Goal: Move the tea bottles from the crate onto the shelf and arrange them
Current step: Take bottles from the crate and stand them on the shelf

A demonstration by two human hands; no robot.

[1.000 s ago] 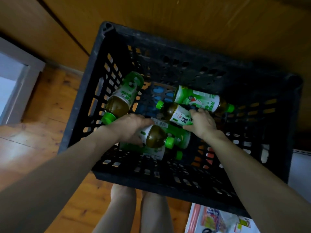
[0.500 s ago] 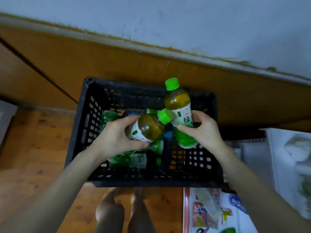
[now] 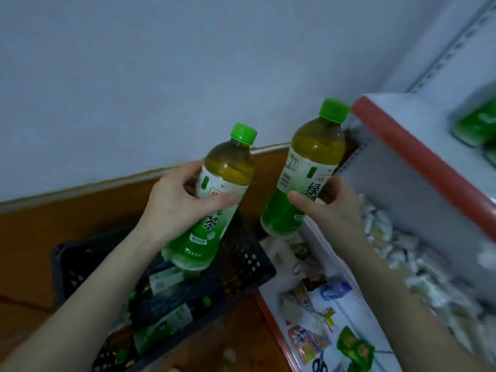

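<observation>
My left hand grips a green-capped tea bottle upright, tilted a little right, above the black crate. My right hand grips a second tea bottle, raised beside the left end of the grey shelf with its red front edge. Both bottles have white-and-green labels and amber tea. Several more tea bottles lie in the crate below my left forearm. Blurred green items rest on the shelf at the far right.
A lower white shelf under my right arm carries several packaged snacks and small white packets. A pale wall fills the top. Brown wooden panelling and floor surround the crate.
Both hands lifted a bottle each out of the crate and carried them up and to the right. The view swung up from the crate toward the shelf.
</observation>
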